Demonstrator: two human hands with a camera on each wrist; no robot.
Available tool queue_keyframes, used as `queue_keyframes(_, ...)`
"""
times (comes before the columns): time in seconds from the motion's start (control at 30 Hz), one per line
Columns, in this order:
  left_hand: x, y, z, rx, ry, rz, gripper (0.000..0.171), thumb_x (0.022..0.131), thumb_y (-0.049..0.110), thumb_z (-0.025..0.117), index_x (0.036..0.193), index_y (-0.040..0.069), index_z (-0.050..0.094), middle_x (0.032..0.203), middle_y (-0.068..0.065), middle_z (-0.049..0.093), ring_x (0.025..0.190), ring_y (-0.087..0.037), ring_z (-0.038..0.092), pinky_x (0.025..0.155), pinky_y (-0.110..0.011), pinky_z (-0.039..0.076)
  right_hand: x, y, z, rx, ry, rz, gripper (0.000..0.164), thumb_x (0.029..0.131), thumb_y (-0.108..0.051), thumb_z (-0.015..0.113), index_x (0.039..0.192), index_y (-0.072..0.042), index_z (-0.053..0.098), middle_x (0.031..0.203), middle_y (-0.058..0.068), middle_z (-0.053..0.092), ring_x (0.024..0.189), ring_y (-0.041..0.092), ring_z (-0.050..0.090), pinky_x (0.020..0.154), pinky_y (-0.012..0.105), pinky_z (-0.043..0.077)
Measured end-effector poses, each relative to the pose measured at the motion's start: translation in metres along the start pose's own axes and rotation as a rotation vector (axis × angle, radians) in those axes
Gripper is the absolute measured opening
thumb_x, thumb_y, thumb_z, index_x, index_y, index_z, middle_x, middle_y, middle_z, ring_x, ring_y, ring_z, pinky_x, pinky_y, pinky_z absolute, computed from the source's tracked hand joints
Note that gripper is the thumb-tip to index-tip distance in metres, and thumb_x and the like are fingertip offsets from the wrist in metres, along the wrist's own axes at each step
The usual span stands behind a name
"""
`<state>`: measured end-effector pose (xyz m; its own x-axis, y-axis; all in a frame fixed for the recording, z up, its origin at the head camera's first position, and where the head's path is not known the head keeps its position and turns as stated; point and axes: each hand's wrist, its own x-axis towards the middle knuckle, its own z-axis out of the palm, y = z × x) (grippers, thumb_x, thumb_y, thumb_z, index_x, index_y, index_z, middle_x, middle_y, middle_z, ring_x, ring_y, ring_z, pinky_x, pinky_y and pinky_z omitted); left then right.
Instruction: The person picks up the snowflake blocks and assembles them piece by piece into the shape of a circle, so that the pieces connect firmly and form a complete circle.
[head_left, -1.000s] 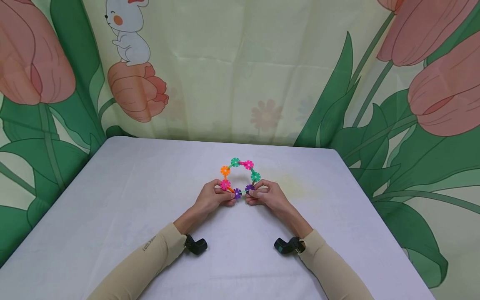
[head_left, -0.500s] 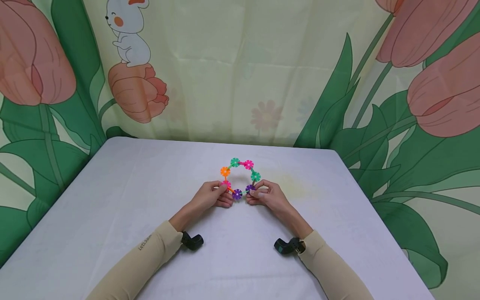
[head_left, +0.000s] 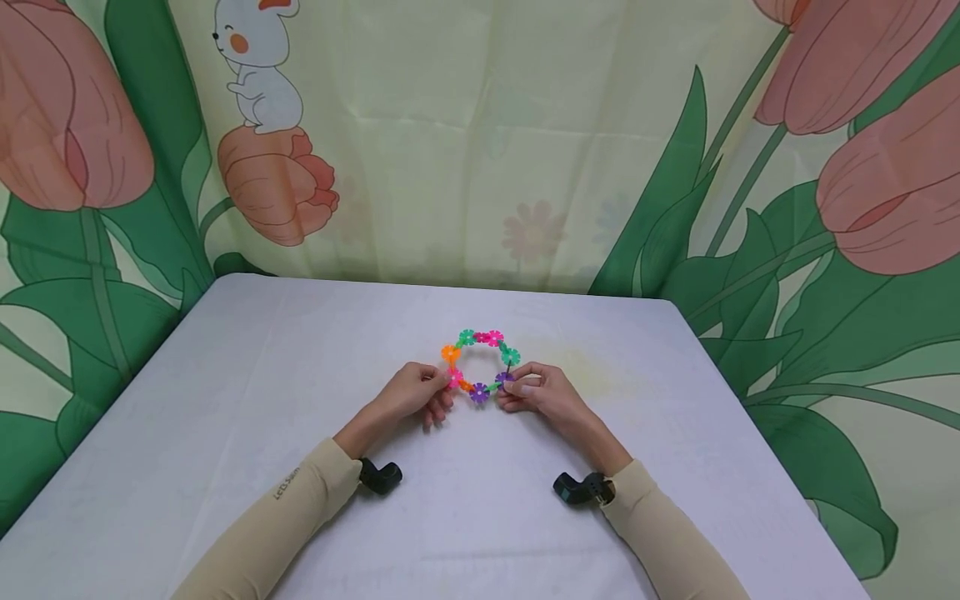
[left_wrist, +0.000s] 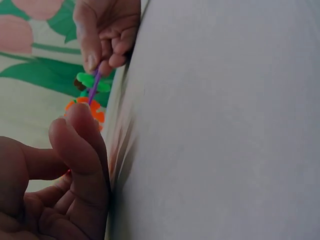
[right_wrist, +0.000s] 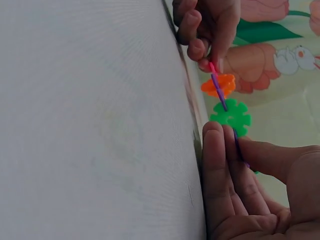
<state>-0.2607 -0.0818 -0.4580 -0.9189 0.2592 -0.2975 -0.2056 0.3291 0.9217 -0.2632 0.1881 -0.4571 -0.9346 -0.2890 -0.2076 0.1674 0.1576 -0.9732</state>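
Observation:
A ring of interlocking plastic snowflake discs, in green, pink, orange and purple, is held up between both hands over the white table point(head_left: 480, 517). My left hand point(head_left: 411, 390) pinches a pink disc point(head_left: 455, 377) at the ring's near left. On the opposite side, thumb and fingers of my right hand point(head_left: 546, 392) pinch a purple disc point(head_left: 504, 379). Another purple disc point(head_left: 479, 393) is at the front between the hands. In the right wrist view, a green disc point(right_wrist: 232, 117) and an orange disc point(right_wrist: 220, 86) show edge to edge with purple pieces. Fingers hide parts of the gripped discs.
Behind the table's far edge hangs a cream curtain point(head_left: 450, 167) printed with tulips and a white rabbit. Black wrist cameras sit on both cuffs, the left camera point(head_left: 381, 477) and the right camera point(head_left: 576, 488).
My left hand has shifted left from beside the front purple disc to the pink disc. The ring has tipped flatter, its far side lower. My right hand keeps its pinch, barely moving.

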Motion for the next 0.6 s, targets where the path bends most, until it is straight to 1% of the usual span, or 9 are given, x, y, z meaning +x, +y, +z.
queue_keyframes(0.13,-0.0025,0.0022,-0.0037,0.1,-0.004,-0.008,0.03,0.111,0.025,0.057,0.097,0.002,0.071,0.076,-0.006,0.071,0.054,-0.014,0.062,0.05,-0.021,0.053,0.0023,0.0011,-0.0004,-0.034,-0.006,0.007,0.028,0.103,-0.007,0.068,0.125,0.005,0.056,0.103,0.019,0.082,0.082,0.018,0.081,0.08,0.03,0.068)
queue_keyframes(0.27,-0.0045,0.0029,-0.005,0.153,0.003,-0.017,0.03,0.111,0.025,0.057,0.095,0.002,0.07,0.075,-0.006,0.07,0.053,-0.015,0.061,0.048,-0.022,0.054,0.0032,0.0011,0.003,-0.05,-0.003,-0.003,0.03,0.1,-0.006,0.072,0.124,0.005,0.058,0.095,0.017,0.082,0.074,0.016,0.079,0.074,0.031,0.068)
queue_keyframes(0.33,-0.0055,0.0027,-0.0058,0.165,0.007,-0.027,0.031,0.11,0.024,0.057,0.093,0.002,0.071,0.075,-0.007,0.07,0.052,-0.015,0.061,0.048,-0.022,0.054,0.0028,0.0008,0.0049,-0.064,0.001,-0.009,0.03,0.099,-0.006,0.073,0.123,0.006,0.06,0.092,0.015,0.082,0.071,0.016,0.077,0.071,0.03,0.068)
queue_keyframes(0.43,-0.006,0.0023,-0.0066,0.169,0.008,-0.041,0.032,0.11,0.025,0.058,0.091,0.002,0.071,0.074,-0.007,0.07,0.052,-0.014,0.06,0.048,-0.022,0.053,0.0017,0.0004,0.0068,-0.117,0.013,-0.021,0.029,0.099,-0.007,0.074,0.122,0.006,0.063,0.088,0.012,0.081,0.064,0.014,0.074,0.064,0.028,0.066)
queue_keyframes(0.53,-0.0069,0.0018,-0.0069,0.167,0.002,-0.048,0.032,0.11,0.025,0.058,0.092,0.002,0.072,0.074,-0.006,0.07,0.052,-0.014,0.059,0.048,-0.022,0.053,0.0009,0.0009,0.0069,-0.172,0.03,-0.023,0.028,0.098,-0.009,0.075,0.121,0.004,0.065,0.084,0.01,0.08,0.058,0.014,0.069,0.058,0.027,0.062)
queue_keyframes(0.6,-0.0075,0.0013,-0.0072,0.174,-0.002,-0.053,0.032,0.11,0.026,0.059,0.093,0.003,0.072,0.074,-0.006,0.071,0.052,-0.014,0.059,0.047,-0.021,0.051,0.0008,0.0011,0.0071,-0.193,0.04,-0.017,0.028,0.098,-0.01,0.076,0.12,0.003,0.067,0.082,0.009,0.079,0.056,0.013,0.068,0.056,0.026,0.061)
